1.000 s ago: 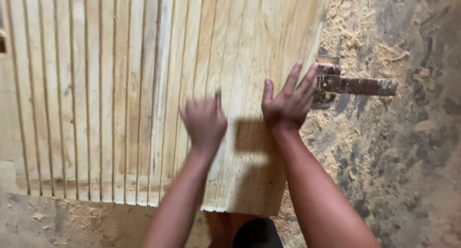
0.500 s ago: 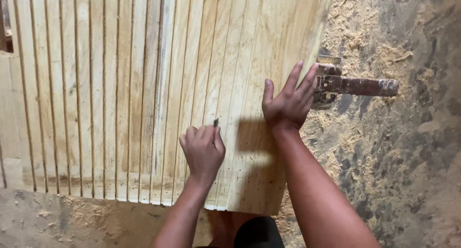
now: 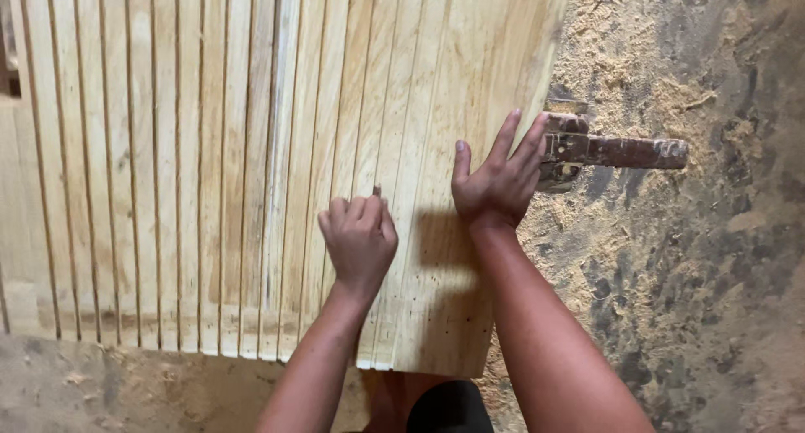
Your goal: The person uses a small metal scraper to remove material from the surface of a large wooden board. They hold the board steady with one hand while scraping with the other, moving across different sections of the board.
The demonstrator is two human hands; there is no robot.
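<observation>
Where grooved wooden panel (image 3: 251,165) lay flat over sawdust-strewn floor (image 3: 688,316), grooves ran lengthwise away from person. Left hand (image 3: 360,236) sat on panel's near right part, grip curled shut round small dark tool, tip poking out toward groove just beyond. Right hand (image 3: 496,181) pressed flat, fingers spread apart, at panel's right edge, beside rusty metal tool (image 3: 616,150).

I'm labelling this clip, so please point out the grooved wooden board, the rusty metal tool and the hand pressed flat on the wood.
grooved wooden board (image 3: 210,148), head view, on a strip left of middle.
rusty metal tool (image 3: 620,152), head view, mid-bar.
right hand (image 3: 496,186), head view, back of hand.
</observation>
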